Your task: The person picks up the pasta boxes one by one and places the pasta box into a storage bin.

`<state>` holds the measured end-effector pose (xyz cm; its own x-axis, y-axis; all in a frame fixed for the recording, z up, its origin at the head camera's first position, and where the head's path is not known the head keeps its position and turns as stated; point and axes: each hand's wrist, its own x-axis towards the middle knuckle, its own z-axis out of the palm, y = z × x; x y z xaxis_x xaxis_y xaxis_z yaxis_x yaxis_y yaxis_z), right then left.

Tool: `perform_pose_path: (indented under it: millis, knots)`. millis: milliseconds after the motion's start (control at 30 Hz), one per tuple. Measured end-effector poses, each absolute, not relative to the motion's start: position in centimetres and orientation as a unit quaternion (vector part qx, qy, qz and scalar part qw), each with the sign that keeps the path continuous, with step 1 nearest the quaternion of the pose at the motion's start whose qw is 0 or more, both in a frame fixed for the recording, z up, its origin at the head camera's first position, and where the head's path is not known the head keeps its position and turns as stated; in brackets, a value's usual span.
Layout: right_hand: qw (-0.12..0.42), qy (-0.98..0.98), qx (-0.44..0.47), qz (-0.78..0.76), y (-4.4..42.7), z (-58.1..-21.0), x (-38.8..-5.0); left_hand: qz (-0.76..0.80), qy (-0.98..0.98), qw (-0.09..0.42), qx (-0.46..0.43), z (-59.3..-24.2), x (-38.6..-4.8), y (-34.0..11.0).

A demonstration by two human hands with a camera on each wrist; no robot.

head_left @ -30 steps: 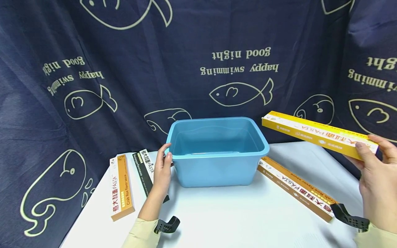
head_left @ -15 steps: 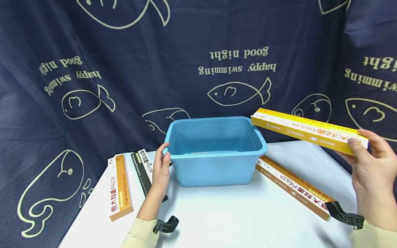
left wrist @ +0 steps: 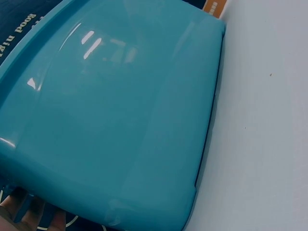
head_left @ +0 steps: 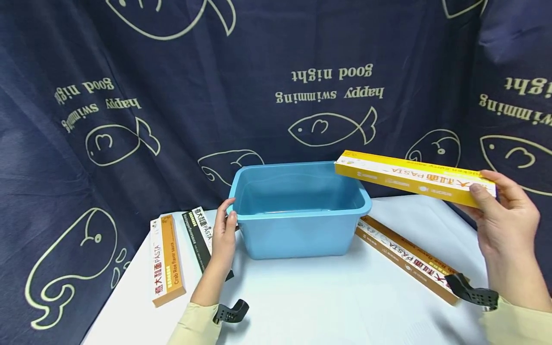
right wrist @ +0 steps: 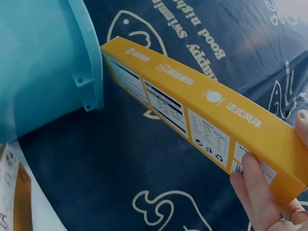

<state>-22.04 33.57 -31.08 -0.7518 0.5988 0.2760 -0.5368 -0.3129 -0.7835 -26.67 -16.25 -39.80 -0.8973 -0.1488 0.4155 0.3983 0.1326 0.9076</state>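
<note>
Head view: fingers of the right hand (head_left: 504, 220) grip one end of a yellow box (head_left: 409, 177) near a blue bin (head_left: 297, 238). The left hand (head_left: 224, 235) grips the bin's left side.

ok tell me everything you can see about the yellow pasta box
The yellow pasta box is a long, slim carton, apparently cardboard, with a white printed band, white label panels and a barcode. It looks closed. The right-hand grip holds one end above the table; the other end overlaps the rim of the blue bin in the head view, though contact is unclear.
</note>
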Motion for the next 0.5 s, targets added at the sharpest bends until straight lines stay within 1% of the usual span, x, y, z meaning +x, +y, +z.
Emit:
perform_pose_path:
  millis: [333,500]
  knots:
    - [0.323,-0.514,0.023,0.794,31.8,-30.0,-23.2,-0.651,-0.725,0.206,-0.091,-40.0,-26.8,-16.3]
    - [0.3,-0.525,0.047,0.795,31.1,-29.6,-23.4,-0.65,-0.725,0.208,-0.09,-40.0,-26.8,-16.3]
